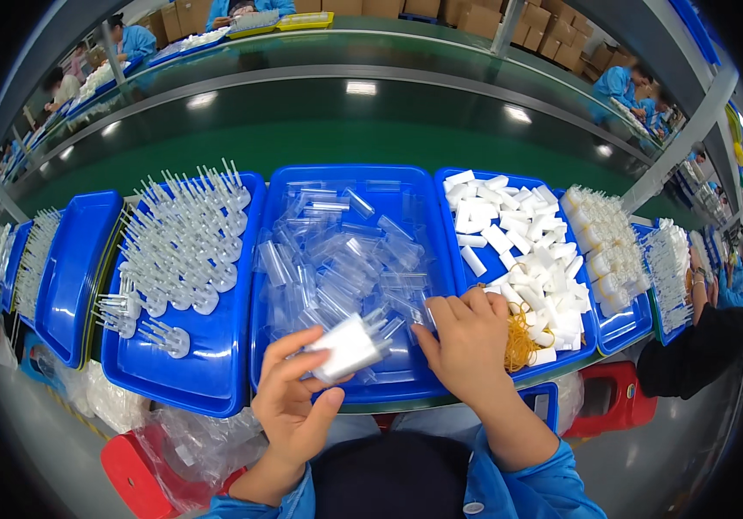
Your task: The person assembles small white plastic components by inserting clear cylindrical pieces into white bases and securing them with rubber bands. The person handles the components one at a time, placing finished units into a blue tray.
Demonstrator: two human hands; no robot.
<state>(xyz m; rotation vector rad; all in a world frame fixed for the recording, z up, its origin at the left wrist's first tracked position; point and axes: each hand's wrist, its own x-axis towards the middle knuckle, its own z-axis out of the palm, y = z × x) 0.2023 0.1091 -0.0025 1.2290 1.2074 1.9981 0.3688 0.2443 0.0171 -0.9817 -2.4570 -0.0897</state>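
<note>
a white block (347, 348), clear prongs jutting toward the right hand (468, 350), is in the left hand (293, 415), which is half closed, its bent fingers gripping the block. the right hand is near the prongs, fingers curled; whether it holds anything, i cannot tell. beyond both hands, clear tubes (337, 281) fill a blue tray (350, 173). just right of the right hand lie yellow bands (520, 342), with loose white pieces (518, 229) beyond; farther left of the left hand stand pronged parts (185, 238).

green conveyor (302, 130), stacked cartons (553, 39), grey post (681, 143), red stools (133, 476), grey floor (631, 471)
</note>
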